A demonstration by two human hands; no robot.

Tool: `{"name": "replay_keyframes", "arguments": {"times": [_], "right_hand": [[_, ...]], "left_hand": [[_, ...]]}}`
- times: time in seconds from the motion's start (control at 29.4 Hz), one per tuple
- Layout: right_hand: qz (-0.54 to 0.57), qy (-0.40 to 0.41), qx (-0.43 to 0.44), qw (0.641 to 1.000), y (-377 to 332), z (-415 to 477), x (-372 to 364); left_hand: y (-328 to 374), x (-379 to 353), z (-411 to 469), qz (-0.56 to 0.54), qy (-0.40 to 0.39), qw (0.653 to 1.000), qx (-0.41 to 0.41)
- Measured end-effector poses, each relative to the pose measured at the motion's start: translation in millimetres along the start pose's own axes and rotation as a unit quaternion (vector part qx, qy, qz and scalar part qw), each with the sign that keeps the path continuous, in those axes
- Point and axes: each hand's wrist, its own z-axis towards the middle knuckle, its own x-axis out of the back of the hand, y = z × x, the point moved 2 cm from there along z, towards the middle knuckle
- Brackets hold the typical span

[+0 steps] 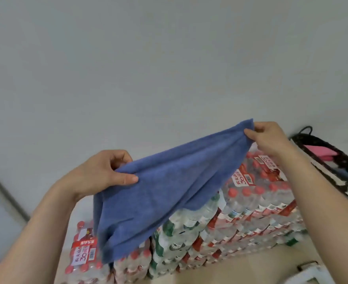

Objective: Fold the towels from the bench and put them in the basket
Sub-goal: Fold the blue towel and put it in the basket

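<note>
Hands are raised in front of a plain pale wall, and a blue terry-cloth towel (160, 189) is stretched between them in the air. The left hand (103, 171) is held lower, with the forearm rising from the bottom left corner; its thumb is laid flat over the top of the cloth and the curled fingers are closed behind it, so one corner is pinched. The right hand (269, 140) is held higher and further out, its forearm slanting up from the lower right; the opposite corner is gripped between the thumb and the bent fingers. The towel's upper edge is thereby drawn into a taut slanted line, while the rest of the soft, nappy fabric is left hanging in loose folds towards the lower left, clear of any surface.

Below the towel, shrink-wrapped packs of clear plastic water bottles with red caps (251, 210) are stacked in rows, with red and white labels on the glossy film. At the right edge, a dark patterned fabric basket with a loop handle (345, 160) is seen, well apart from the towel, with a folded pink cloth (320, 152) lying inside it.
</note>
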Motion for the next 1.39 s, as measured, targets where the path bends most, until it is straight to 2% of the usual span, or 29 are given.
{"name": "replay_keyframes", "arguments": {"times": [0.07,0.1,0.14,0.2,0.27,0.37,0.48,0.54,0.58,0.65,0.71,0.78,0.85,0.95,1.12,1.19,1.26,1.33,1.39], "right_hand": [[-0.050,0.038,0.010,0.998,16.4,34.8,16.1],[-0.064,0.053,0.009,0.996,25.0,51.1,20.4],[-0.062,0.069,0.010,0.996,32.5,67.4,25.8],[0.039,0.089,0.002,0.995,43.6,102.4,36.8],[0.187,0.097,-0.010,0.978,49.5,132.1,46.7],[0.319,0.166,0.029,0.933,64.8,170.5,79.8],[0.394,0.195,0.041,0.897,89.6,180.2,101.5],[0.399,0.193,0.026,0.896,123.2,177.8,103.9],[0.396,0.185,0.002,0.899,148.7,174.0,99.1],[0.369,0.168,-0.077,0.911,208.4,160.4,83.7],[0.299,0.148,-0.168,0.928,266.2,141.3,64.7],[0.230,0.143,-0.240,0.932,310.3,120.5,51.8],[0.172,0.146,-0.278,0.934,329.1,102.8,51.6],[0.103,0.141,-0.291,0.941,343.9,93.0,57.8],[-0.017,0.010,-0.243,0.970,337.5,99.9,41.8],[-0.077,-0.026,-0.206,0.975,333.2,101.9,33.3],[-0.097,-0.021,-0.206,0.974,332.3,103.1,29.4],[-0.111,-0.007,-0.231,0.967,334.2,101.7,28.1],[-0.112,0.013,-0.250,0.962,336.3,97.4,28.5]], "left_hand": [[-6.5,-15.2,29.8,0.159,-0.021,0.986,0.042],[-10.5,-24.2,44.9,0.202,0.004,0.977,0.061],[-13.1,-34.8,61.5,0.222,0.061,0.970,0.073],[-7.3,-53.9,91.3,0.233,0.254,0.937,0.057],[18.1,-68.9,113.8,0.229,0.419,0.878,0.010],[79.1,-83.6,152.7,0.195,0.538,0.814,-0.102],[115.7,-103.9,164.7,0.141,0.586,0.778,-0.177],[113.2,-131.7,171.6,0.165,0.562,0.786,-0.197],[104.6,-149.9,174.0,0.201,0.521,0.805,-0.200],[74.7,-189.5,179.0,0.278,0.376,0.863,-0.190],[30.3,-228.6,180.2,0.329,0.206,0.910,-0.143],[-9.3,-256.9,175.8,0.355,0.084,0.927,-0.085],[-30.5,-272.2,170.6,0.349,0.031,0.936,-0.045],[-35.2,-283.1,171.0,0.352,0.001,0.936,-0.022],[-35.0,-285.5,173.8,0.357,-0.017,0.934,-0.002],[-31.7,-286.2,174.6,0.328,-0.020,0.944,0.014],[-26.3,-280.7,175.4,0.296,0.034,0.954,0.032],[-27.3,-270.1,174.3,0.337,0.101,0.934,0.057],[-29.6,-261.6,169.6,0.396,0.114,0.906,0.098]]}}
